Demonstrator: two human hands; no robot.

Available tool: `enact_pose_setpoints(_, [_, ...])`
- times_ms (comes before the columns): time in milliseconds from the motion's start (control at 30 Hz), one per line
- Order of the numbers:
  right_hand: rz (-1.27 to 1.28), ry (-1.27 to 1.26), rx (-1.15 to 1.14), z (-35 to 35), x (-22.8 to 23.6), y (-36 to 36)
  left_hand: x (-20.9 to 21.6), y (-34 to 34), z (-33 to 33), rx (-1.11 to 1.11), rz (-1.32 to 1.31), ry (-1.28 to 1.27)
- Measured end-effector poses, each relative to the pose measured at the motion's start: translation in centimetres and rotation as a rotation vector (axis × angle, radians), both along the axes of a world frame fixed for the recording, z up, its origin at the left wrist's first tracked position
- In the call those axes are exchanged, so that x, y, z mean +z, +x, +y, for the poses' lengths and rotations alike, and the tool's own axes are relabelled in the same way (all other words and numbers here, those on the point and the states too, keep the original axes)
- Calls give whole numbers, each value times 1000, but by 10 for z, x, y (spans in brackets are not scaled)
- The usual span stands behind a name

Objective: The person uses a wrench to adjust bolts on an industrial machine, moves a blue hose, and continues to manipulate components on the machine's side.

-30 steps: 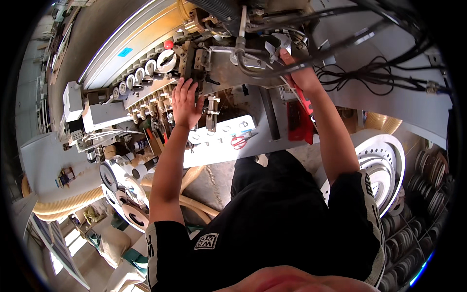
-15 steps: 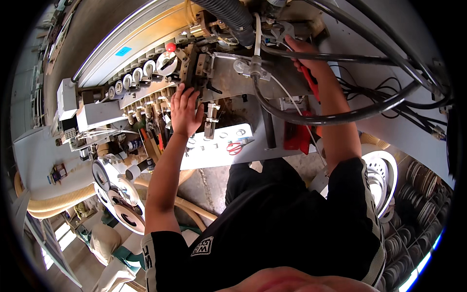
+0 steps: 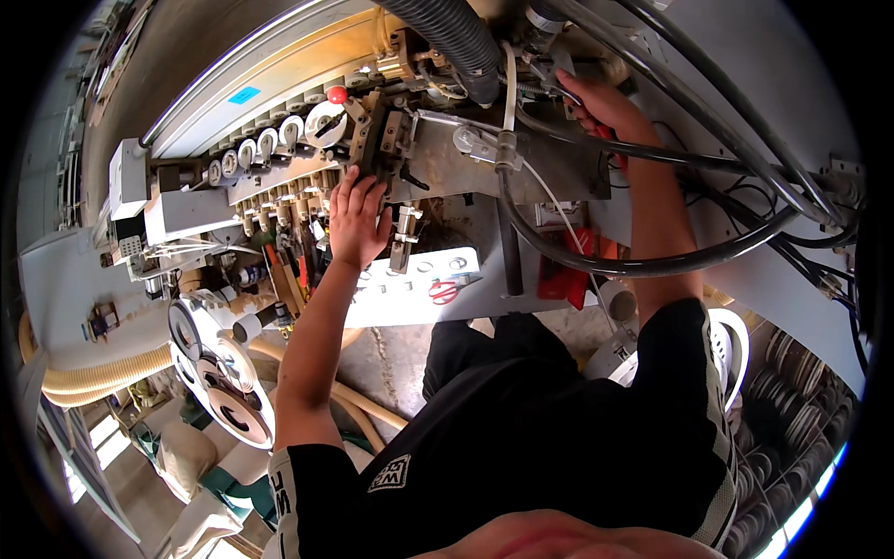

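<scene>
A workshop floor of grey concrete shows below a large woodworking machine (image 3: 279, 84) whose long pale body runs across the upper part of the view. Along its lower edge sits a row of small white rollers (image 3: 270, 144), ending at a red knob (image 3: 336, 94). The left hand (image 3: 358, 219) lies flat with fingers spread against a metal block (image 3: 382, 149) just right of the rollers, pressing on it, gripping nothing. The right hand (image 3: 601, 107) reaches up to the machine's top right corner, behind thick black cables (image 3: 652, 265), and is clenched round a red-handled tool (image 3: 610, 144); the tool's working end is hidden. A ribbed black hose (image 3: 456, 42) drops in from the top edge between the two hands. Below the left hand a white panel (image 3: 419, 298) juts from the machine, with red scissors (image 3: 444, 292) lying on it near its right end. Metal reels (image 3: 219, 373) stand at the lower left, beside a tan hose (image 3: 102, 373).
</scene>
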State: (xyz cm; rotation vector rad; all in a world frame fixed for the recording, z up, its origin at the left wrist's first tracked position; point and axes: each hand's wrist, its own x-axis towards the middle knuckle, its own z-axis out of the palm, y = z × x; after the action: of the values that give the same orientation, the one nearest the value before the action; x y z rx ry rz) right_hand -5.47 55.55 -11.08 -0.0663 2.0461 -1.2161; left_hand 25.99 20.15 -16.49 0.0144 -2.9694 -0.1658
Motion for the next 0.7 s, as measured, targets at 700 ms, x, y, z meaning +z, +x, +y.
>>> enact_pose_setpoints(700, [-291, -640, -582, -101, -23, 74, 1, -3, 0, -9, 24, 14])
